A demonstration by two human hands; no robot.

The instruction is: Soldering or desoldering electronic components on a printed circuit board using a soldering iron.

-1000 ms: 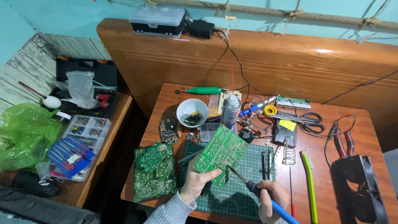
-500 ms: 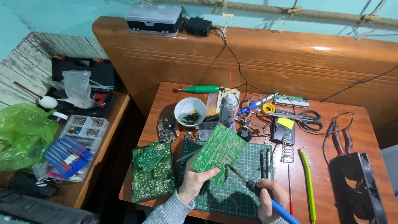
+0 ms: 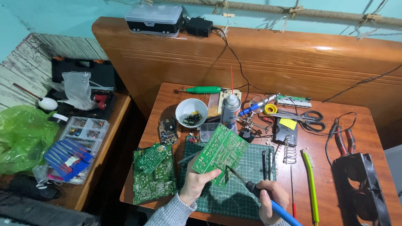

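Observation:
My left hand (image 3: 196,184) grips the lower edge of a green circuit board (image 3: 220,153) and holds it tilted above a green cutting mat (image 3: 247,190). My right hand (image 3: 271,201) holds a blue-handled soldering iron (image 3: 260,193). Its tip touches the board's lower right part, near my left thumb.
Two more green boards (image 3: 153,173) lie left of the mat. Behind are a white bowl (image 3: 191,112), a spray can (image 3: 230,109), scissors (image 3: 305,115), a coil stand (image 3: 289,149), a green brush (image 3: 310,180), red pliers (image 3: 343,140) and a black fan (image 3: 363,188). A side table holds a parts tray (image 3: 81,134).
The view has shifted slightly. Both hands keep their hold, and the iron's tip stays at the board's lower part.

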